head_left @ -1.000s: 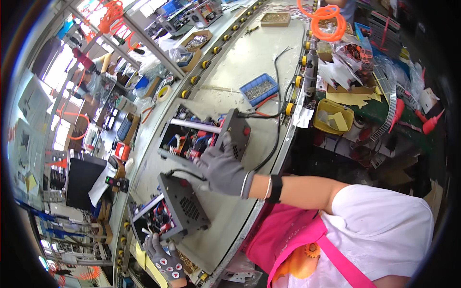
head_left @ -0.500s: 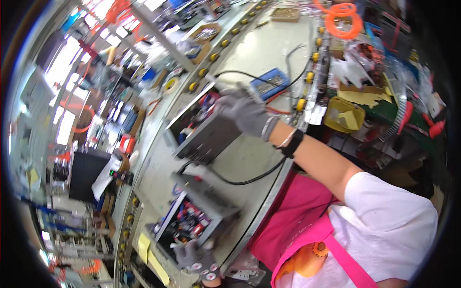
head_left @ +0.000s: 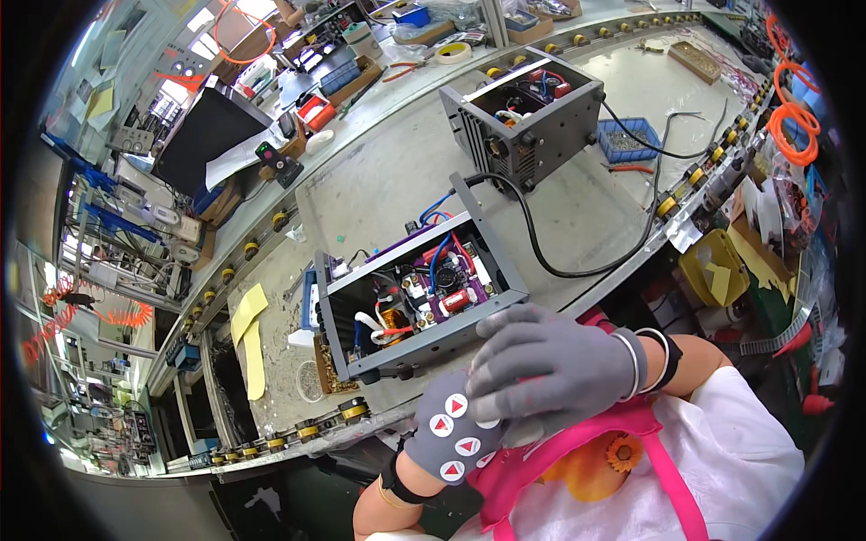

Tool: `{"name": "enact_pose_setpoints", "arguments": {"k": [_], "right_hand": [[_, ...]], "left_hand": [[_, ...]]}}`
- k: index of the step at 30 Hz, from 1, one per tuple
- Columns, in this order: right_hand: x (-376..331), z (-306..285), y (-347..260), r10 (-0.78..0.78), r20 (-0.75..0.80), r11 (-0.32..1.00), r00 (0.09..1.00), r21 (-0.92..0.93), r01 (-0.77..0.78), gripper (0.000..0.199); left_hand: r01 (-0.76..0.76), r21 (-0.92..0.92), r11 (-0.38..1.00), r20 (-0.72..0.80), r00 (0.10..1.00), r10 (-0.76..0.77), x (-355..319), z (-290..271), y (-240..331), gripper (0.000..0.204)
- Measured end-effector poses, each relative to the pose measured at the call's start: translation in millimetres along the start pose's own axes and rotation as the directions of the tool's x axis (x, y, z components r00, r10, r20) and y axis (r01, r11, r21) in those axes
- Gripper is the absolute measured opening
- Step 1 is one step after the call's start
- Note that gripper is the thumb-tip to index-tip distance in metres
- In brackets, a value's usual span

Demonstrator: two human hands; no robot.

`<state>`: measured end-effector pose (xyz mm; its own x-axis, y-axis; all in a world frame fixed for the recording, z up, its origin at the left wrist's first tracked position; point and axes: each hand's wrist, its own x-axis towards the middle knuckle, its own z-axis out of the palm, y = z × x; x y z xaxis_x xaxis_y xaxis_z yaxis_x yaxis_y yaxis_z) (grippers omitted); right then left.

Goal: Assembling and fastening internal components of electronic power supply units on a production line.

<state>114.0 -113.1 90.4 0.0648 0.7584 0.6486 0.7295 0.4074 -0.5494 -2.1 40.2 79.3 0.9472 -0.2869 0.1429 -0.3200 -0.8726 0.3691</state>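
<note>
We see both hands in grey gloves: the right hand (head_left: 550, 361) plain grey, the left hand (head_left: 456, 433) grey with white round patches bearing red triangles. The nearer open metal box (head_left: 410, 307) is dark grey, with a purple board, blue, red and white wires and an amber coil inside. The farther metal box (head_left: 528, 122) is the same grey, trailing a black cable (head_left: 559, 261). The surface (head_left: 379, 180) is pale grey-green, edged with yellow-and-black rollers. A small tray (head_left: 627, 140) is blue, a bin (head_left: 717, 275) yellow, the coiled hose (head_left: 794, 122) orange, the apron (head_left: 577, 460) pink with an orange flower over white.
</note>
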Motion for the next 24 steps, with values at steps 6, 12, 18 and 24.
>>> {"name": "enact_pose_setpoints", "arguments": {"k": [6, 12, 18, 24], "right_hand": [[-17, 7, 6, -0.064, 0.099, 0.942, 0.993, -0.322, 0.092, 0.028], [-5, 16, 32, 0.043, 0.022, 0.998, 0.999, -0.054, -0.042, 0.022], [27, 5, 86, 0.05, -0.157, 0.759, 0.986, -0.636, -0.14, 0.014], [39, -14, 64, 0.271, 0.125, 0.791, 0.954, -0.593, -0.147, 0.018]], "left_hand": [[0.02, -0.119, 0.993, 0.065, 0.998, -0.012, 6, 21, -11, 0.021], [0.159, -0.088, 0.983, 0.117, 0.982, -0.149, -8, 38, -16, 0.022], [0.207, -0.187, 0.96, 0.295, 0.944, -0.147, 3, 35, -7, 0.031], [0.176, -0.246, 0.953, 0.251, 0.961, -0.113, 3, 41, -13, 0.031]]}}
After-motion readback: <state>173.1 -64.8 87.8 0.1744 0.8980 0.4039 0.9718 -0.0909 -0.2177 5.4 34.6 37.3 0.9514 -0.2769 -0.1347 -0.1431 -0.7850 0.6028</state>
